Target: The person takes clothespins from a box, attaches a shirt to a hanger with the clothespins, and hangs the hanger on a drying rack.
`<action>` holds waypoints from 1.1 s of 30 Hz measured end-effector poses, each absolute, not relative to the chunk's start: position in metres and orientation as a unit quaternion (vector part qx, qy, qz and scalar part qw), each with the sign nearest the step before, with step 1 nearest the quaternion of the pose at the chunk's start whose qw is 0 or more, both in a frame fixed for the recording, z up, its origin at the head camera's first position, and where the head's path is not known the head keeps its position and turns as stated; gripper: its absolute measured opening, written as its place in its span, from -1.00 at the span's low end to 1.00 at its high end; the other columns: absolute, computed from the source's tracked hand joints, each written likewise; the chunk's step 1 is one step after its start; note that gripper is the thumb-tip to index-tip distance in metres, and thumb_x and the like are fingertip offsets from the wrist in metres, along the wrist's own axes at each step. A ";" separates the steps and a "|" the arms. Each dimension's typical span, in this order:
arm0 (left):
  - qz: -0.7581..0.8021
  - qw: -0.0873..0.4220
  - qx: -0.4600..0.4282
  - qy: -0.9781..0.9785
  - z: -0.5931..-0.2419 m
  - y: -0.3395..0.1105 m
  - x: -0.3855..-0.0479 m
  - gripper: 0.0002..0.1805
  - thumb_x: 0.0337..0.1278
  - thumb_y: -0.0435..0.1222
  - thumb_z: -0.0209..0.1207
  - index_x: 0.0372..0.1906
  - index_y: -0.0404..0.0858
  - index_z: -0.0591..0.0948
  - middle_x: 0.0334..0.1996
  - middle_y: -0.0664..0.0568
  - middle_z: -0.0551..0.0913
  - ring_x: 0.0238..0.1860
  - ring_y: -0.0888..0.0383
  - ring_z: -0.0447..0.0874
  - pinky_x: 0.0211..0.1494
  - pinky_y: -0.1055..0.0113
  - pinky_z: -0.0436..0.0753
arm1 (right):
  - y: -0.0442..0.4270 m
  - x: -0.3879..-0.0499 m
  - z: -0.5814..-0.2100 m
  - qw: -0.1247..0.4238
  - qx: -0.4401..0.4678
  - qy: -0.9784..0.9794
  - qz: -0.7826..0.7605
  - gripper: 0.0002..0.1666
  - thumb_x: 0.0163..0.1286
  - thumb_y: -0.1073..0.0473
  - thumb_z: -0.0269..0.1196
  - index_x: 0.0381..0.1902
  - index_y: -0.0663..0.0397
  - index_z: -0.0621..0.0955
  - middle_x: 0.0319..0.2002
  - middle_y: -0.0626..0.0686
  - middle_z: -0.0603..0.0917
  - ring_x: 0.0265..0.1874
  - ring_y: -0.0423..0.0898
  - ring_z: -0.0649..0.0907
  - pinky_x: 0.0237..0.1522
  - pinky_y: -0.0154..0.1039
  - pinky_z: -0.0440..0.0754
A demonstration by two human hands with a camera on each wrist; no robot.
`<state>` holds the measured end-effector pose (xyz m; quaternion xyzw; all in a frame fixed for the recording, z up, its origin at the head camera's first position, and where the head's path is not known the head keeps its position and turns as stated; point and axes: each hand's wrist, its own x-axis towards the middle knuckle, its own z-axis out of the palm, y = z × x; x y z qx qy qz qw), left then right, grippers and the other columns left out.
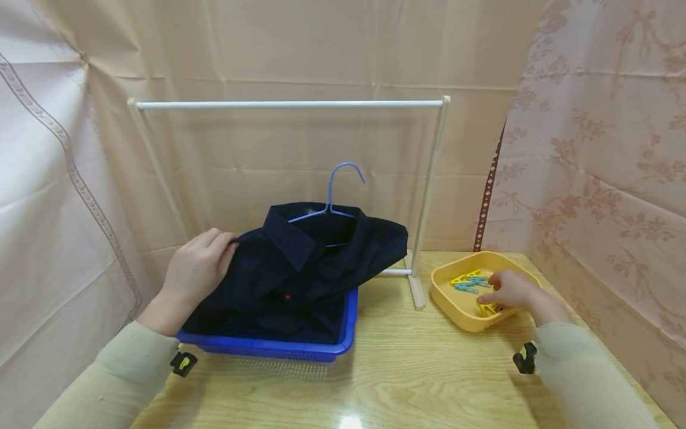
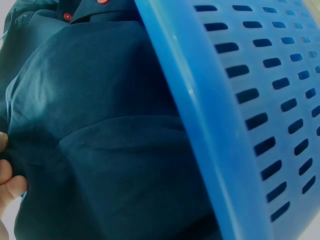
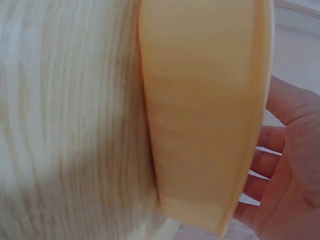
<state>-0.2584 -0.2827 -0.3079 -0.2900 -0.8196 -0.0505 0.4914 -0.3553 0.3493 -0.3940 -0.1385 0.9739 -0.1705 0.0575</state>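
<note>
A black collared shirt (image 1: 300,262) lies partly in a blue basket (image 1: 268,348), its collar raised around a blue hanger (image 1: 331,196). My left hand (image 1: 200,262) grips the shirt at its left shoulder; in the left wrist view its fingertips (image 2: 14,186) pinch the dark cloth. On the right, my right hand (image 1: 511,292) reaches into a yellow basin (image 1: 450,307), thumb and forefinger apart above the clothespins. Yellow clothespins (image 1: 486,309) and blue clothespins (image 1: 465,288) lie in it. In the right wrist view the basin's wall hides the fingertips.
Behind the basket stands a rack with a white horizontal bar (image 1: 289,105) and a wooden foot (image 1: 416,292) close to the basin. Curtains (image 1: 605,149) surround the wooden table (image 1: 407,369).
</note>
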 end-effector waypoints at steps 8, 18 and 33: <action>-0.051 0.493 -0.290 -0.819 -0.308 -0.283 -0.258 -0.78 0.07 -0.51 0.38 -0.17 -0.45 0.65 -0.37 -0.21 0.63 -0.44 -0.15 0.64 -0.35 -0.04 0.71 | 0.350 -0.355 -0.401 0.066 -0.138 0.973 -0.171 -0.20 0.21 -0.09 0.49 0.02 0.60 0.58 -0.05 0.44 0.66 -0.08 0.30 0.65 0.00 0.23 0.61; -0.050 0.493 -0.294 -0.817 -0.308 -0.283 -0.259 -0.79 0.07 -0.51 0.38 -0.17 -0.45 0.65 -0.35 -0.21 0.64 -0.42 -0.16 0.65 -0.33 -0.05 0.72 | 0.346 -0.351 -0.401 0.092 -0.122 0.974 -0.168 -0.55 0.19 -0.03 0.52 -0.27 0.28 0.71 -0.33 0.05 0.67 -0.34 0.00 0.55 -0.27 -0.09 0.58; -0.047 0.496 -0.302 -0.813 -0.310 -0.284 -0.259 -0.77 0.03 -0.52 0.39 -0.18 -0.45 0.64 -0.37 -0.20 0.62 -0.44 -0.14 0.64 -0.38 -0.03 0.71 | 0.339 -0.356 -0.402 0.113 -0.116 0.973 -0.162 -0.72 0.21 0.17 0.49 -0.20 0.25 0.74 -0.26 0.11 0.69 -0.30 0.02 0.55 -0.22 -0.07 0.58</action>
